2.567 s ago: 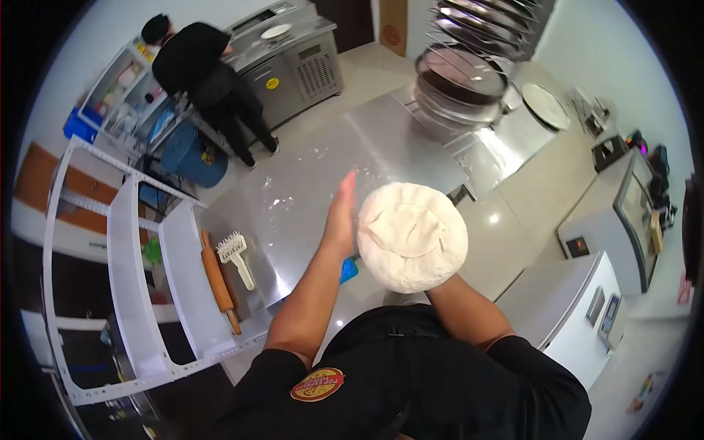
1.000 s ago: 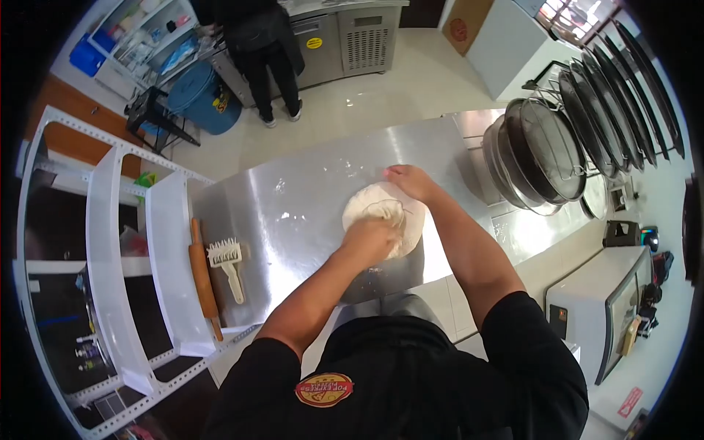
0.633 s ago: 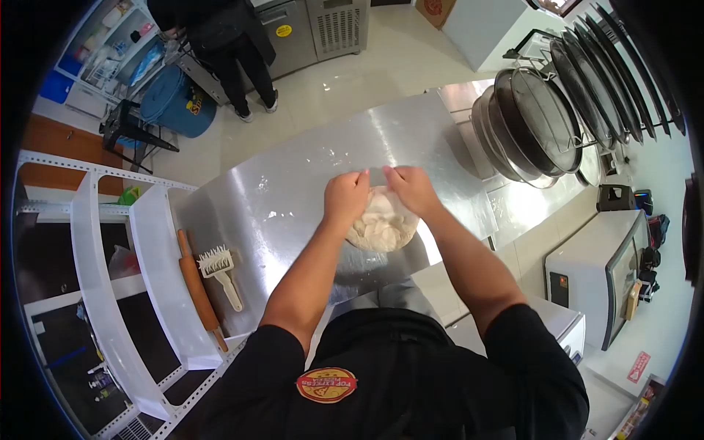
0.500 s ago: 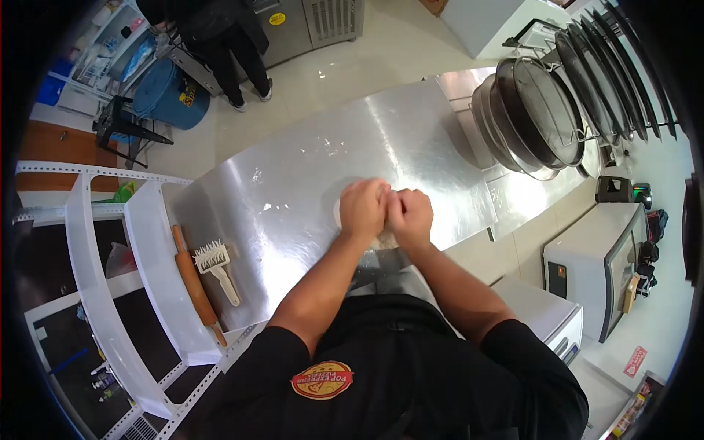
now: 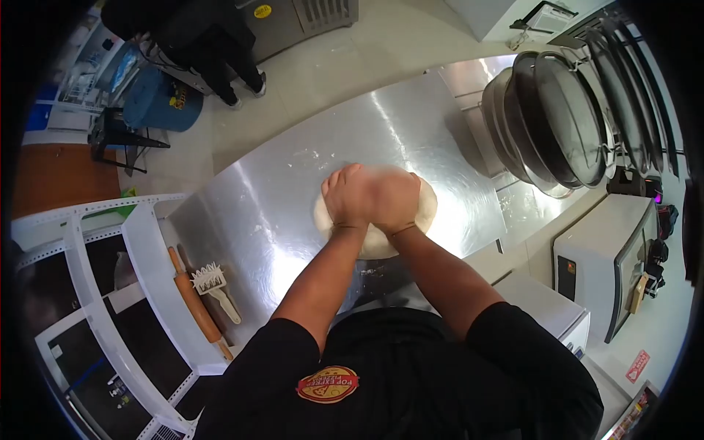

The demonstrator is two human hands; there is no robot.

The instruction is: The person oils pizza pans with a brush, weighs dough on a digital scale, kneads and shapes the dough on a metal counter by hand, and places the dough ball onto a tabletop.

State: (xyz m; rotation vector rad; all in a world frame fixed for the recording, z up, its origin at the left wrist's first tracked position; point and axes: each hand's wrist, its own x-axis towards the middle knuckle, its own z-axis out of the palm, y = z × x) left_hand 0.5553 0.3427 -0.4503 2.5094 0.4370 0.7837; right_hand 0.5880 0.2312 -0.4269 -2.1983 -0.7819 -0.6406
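Observation:
A round, pale mass of dough [image 5: 425, 213] lies on the steel table in front of my body. Both hands press down on its top, side by side and touching, with arms stretched straight forward. My left hand [image 5: 346, 196] has its fingers bent over the far left part of the dough. Motion smears my right hand [image 5: 396, 194], so its fingers do not show clearly. Dough bulges out on either side of the hands and toward me; the part beneath the palms is hidden.
On the steel table [image 5: 286, 191], a wooden rolling pin [image 5: 196, 308] and a spiked dough docker [image 5: 216, 290] lie at the left edge. Round pans [image 5: 572, 117] stand at the right. A white shelf rack [image 5: 139, 249] adjoins the left side. Another person [image 5: 205, 44] stands beyond the table.
The hands have gone from curled together over the dough to pressing on it, slightly farther from me. Much more of the dough now shows around them. The view has shifted a little.

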